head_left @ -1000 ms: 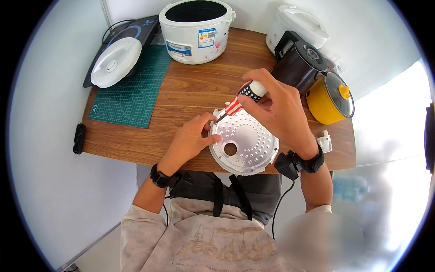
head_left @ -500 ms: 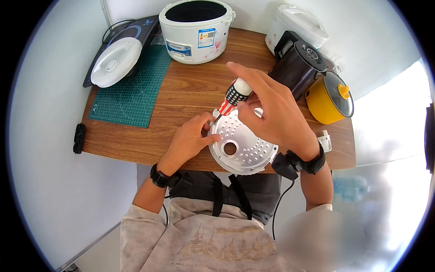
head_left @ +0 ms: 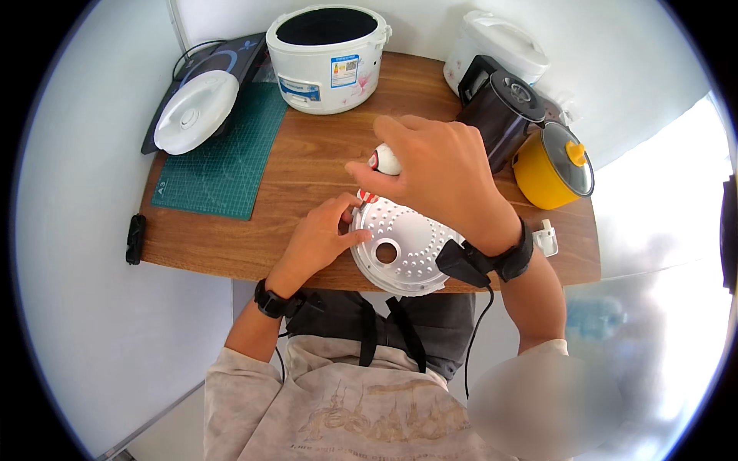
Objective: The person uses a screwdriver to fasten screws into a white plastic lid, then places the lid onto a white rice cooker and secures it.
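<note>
At the table's front edge lies a round silver metal plate (head_left: 412, 232), dimpled, with one round hole. My left hand (head_left: 323, 234) grips its left rim, thumb on top and fingers at the edge. Over the plate's upper left, my right hand (head_left: 442, 173) is closed around the handle of a screwdriver (head_left: 388, 160). The handle has a white end and a red-and-white striped lower part, and it stands tilted. Its tip points at the rim beside my left fingertips; my right hand hides most of the handle, and whether a screw sits there I cannot tell.
At the back stands a white rice cooker body (head_left: 327, 69) without its lid. A white lid (head_left: 197, 112) and dark induction cooktop (head_left: 243, 58) are near a green cutting mat (head_left: 207, 188). To the right are a dark kettle (head_left: 503, 115), yellow pot (head_left: 544, 173) and white plug (head_left: 546, 239).
My right hand has turned on the screwdriver and shifted slightly left, covering more of its handle. My left hand keeps its place on the plate's rim.
</note>
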A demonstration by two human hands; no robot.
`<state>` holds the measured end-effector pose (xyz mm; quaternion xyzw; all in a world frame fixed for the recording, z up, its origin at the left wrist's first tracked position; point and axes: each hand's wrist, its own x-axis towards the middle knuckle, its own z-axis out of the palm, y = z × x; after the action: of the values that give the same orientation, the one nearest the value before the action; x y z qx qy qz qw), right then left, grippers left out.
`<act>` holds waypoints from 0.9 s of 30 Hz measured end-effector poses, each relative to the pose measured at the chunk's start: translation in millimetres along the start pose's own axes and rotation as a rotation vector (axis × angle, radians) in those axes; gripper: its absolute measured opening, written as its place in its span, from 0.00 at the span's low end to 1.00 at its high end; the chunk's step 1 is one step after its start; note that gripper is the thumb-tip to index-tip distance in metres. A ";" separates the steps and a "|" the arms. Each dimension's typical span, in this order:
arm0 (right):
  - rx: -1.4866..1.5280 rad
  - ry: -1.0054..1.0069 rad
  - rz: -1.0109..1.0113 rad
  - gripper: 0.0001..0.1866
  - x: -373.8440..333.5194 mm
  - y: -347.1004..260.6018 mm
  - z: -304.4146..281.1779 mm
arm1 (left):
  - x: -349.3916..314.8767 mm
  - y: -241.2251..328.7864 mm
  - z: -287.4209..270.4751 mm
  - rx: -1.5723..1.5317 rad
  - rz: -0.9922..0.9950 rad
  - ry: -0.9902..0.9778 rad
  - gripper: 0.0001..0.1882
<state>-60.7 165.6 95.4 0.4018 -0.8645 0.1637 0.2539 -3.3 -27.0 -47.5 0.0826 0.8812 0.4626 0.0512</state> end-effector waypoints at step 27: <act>0.413 -0.286 -0.070 0.19 9.1 4.8 -43.7 | 17.3 65.0 -35.6 -0.240 0.358 0.115 0.13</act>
<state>-56.0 184.3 135.9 0.4941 -0.8252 0.2697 0.0471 -19.8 -16.1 25.9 0.2047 0.7926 0.5697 -0.0724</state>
